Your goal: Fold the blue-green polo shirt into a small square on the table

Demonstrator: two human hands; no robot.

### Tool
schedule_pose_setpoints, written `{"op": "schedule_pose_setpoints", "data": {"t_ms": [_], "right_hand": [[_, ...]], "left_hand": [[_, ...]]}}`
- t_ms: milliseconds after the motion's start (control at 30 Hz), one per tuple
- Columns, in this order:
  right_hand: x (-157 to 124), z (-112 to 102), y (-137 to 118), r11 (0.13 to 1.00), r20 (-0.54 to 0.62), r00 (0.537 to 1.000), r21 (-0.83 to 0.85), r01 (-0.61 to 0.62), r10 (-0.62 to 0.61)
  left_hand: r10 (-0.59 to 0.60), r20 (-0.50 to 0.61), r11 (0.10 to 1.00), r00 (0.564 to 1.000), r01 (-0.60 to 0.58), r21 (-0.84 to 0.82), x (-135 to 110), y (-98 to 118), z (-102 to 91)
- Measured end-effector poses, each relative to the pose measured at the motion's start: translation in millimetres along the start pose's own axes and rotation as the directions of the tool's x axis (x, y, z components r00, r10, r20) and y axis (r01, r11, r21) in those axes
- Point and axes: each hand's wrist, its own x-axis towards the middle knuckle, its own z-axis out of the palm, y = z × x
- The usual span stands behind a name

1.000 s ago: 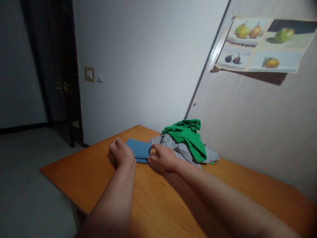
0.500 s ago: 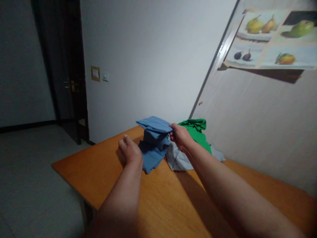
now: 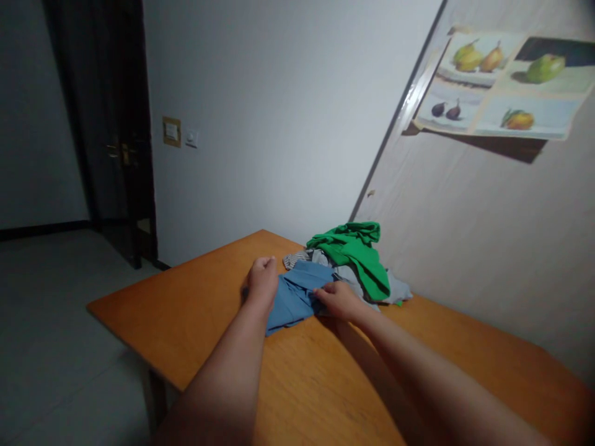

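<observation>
A folded piece of blue cloth [image 3: 297,291], its kind of garment unclear, lies on the wooden table between my hands. My left hand [image 3: 263,284] is closed at its left edge, and part of the grip is hidden behind the hand. With thumb and fingers, my right hand [image 3: 341,300] pinches the right side of the blue cloth. Right behind it is a heap of clothes: a bunched green garment [image 3: 357,248] on top of light grey cloth [image 3: 397,288], and a striped piece [image 3: 295,259] peeking out at the left.
The wooden table [image 3: 186,316] has its corner and edge at the left, above a tiled floor. White walls meet behind the heap. Fruit pictures [image 3: 506,87] hang on the right wall; a dark door [image 3: 125,155] and switches [image 3: 171,131] are at the left.
The blue cloth, held up by my right hand before, has come down flat onto the table. My left hand has moved right to its edge and closed. More of the heap shows.
</observation>
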Motion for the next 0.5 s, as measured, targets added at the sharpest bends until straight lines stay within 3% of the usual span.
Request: {"op": "schedule_pose_setpoints", "data": {"t_ms": [67, 167, 267, 367, 433, 500], "right_hand": [[-8.7, 6.6, -1.8, 0.983, 0.096, 0.995, -0.182, 0.036, -0.018], [-9.9, 11.8, -3.0, 0.978, 0.056, 0.994, -0.179, 0.104, -0.095], [2.1, 13.2, 0.3, 0.988, -0.036, 0.988, -0.016, 0.151, -0.151], [16.0, 14.2, 4.6, 0.983, -0.114, 0.992, 0.17, 0.073, -0.054], [21.6, 16.0, 5.1, 0.94, -0.097, 0.995, 0.34, 0.019, 0.015], [24.4, 17.8, 2.7, 0.854, -0.048, 0.998, 0.52, -0.008, 0.039]], "left_hand": [[0.045, 0.059, 0.999, 0.997, -0.045, -0.001, -2.5, -2.0, 1.8], [0.101, 0.163, 0.995, 0.981, -0.102, -0.001, -7.9, -3.9, 2.5], [0.058, 0.238, 0.997, 0.969, -0.066, 0.028, -14.8, -1.6, 0.8], [0.04, 0.306, 0.988, 0.951, -0.084, 0.132, -23.0, 5.2, -2.5], [0.091, 0.405, 0.947, 0.91, -0.205, 0.249, -28.8, 9.7, -4.4], [0.146, 0.521, 0.86, 0.841, -0.369, 0.353, -34.4, 12.1, -5.5]]}}
